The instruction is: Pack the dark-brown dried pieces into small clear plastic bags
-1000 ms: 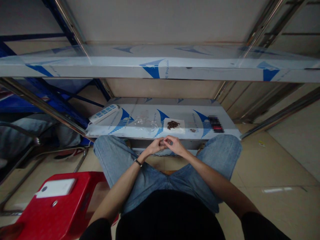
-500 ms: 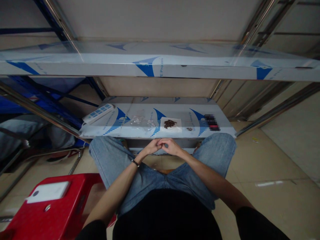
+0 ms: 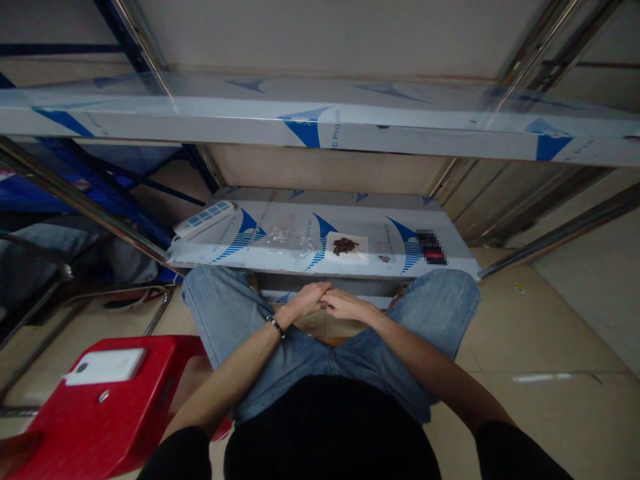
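Between the knees, just in front of the shelf's edge, my left hand [image 3: 311,298] and my right hand [image 3: 347,305] meet with their fingers closed against each other. Whatever lies between the fingertips, if anything, is hidden. On the lower shelf [image 3: 280,262] beyond them, a pile of small dark brown pieces [image 3: 345,246] rests on a white square sheet [image 3: 361,250]. To its right lies a tiny cluster of metallic bits [image 3: 384,259]. Crumpled clear plastic bags [image 3: 287,241] lie to the left of the sheet.
A white power strip [image 3: 206,219] sits at the shelf's left end, a blurred-out dark red-and-black object [image 3: 432,247] at its right. The upper shelf [image 3: 200,123] crosses above. At lower left, a red stool [image 3: 70,433] bears a white phone [image 3: 107,367]; another person's hand [image 3: 17,450] touches it.
My right hand's fingers, which formed a ring, have folded down against my left hand. Both hands sit slightly lower. The view has shifted a little.
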Available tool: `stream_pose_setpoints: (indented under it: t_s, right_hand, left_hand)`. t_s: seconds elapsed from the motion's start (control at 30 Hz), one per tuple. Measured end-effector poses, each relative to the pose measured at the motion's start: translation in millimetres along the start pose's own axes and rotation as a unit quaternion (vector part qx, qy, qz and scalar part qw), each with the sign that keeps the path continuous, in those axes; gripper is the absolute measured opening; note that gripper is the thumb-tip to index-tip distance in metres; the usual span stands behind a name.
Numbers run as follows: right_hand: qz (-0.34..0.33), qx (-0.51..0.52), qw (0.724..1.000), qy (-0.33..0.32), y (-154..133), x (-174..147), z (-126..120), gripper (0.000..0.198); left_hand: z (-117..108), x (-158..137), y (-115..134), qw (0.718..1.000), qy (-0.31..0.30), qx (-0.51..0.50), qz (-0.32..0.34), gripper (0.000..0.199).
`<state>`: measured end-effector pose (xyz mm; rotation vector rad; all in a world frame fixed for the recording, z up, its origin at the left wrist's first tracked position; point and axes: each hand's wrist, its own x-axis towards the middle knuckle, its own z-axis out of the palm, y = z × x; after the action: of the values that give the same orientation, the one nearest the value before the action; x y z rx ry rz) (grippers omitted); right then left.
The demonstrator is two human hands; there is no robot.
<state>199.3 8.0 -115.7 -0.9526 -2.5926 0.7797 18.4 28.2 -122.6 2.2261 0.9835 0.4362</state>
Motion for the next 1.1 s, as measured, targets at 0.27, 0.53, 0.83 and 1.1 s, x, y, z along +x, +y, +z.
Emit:
stream_pose_setpoints:
  t_s: [0.27, 0.53, 0.83, 1.1]
  right_hand:
    - [-0.027, 0.109, 0.985, 0.129, 10.3, 10.1, -48.9, 0.046]
    - [0.146, 0.013, 0.941, 0.306, 114.2, 12.4, -86.1, 0.047]
    - [0.226, -0.105, 0.934, 0.255, 148.8, 25.9, -68.3, 0.03]
    - [0.229, -0.175, 0.928, 0.235, 136.4, 28.4, -57.9, 0.028]
  left_hand:
    - [-49.5, 12.9, -13.3, 0.996, 0.042, 0.066, -0.041, 0.012]
    - [-57.6, 34.0, -31.1, 0.987, 0.134, -0.086, -0.036, 0.003]
    - [-15.0, 42.8, -27.3, 0.945, 0.079, -0.306, -0.082, 0.021]
    - [-10.6, 42.4, -18.8, 0.943, 0.075, -0.316, -0.068, 0.018]
